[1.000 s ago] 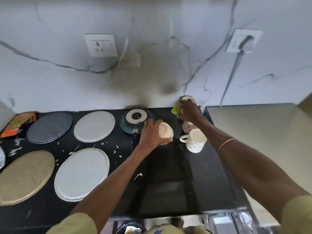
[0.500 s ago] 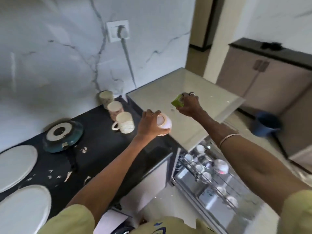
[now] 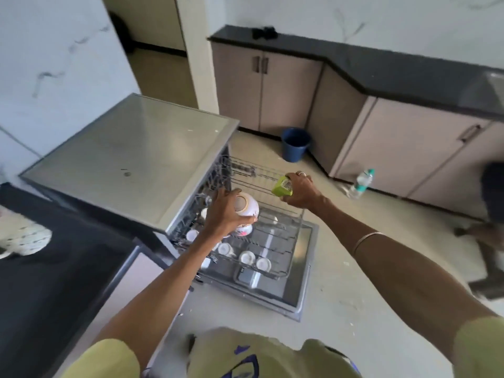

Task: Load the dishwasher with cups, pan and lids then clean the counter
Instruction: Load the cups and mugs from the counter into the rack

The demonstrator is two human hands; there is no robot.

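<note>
Nearest, on the black counter [image 3: 54,282] at the left, a speckled mug [image 3: 23,240] lies blurred at the edge of view. Beyond it the dishwasher [image 3: 131,159] stands open, its rack [image 3: 272,257] pulled out with several white cups [image 3: 246,257] upside down in it. Above the rack, the left hand [image 3: 223,214] grips a white cup [image 3: 246,205] tipped on its side. Just right, the right hand [image 3: 301,190] curls round a green cup [image 3: 282,185]. Farther off, a blue bucket [image 3: 295,144] stands by the cabinets [image 3: 272,85]; a water bottle [image 3: 361,183] is at the right.
</note>
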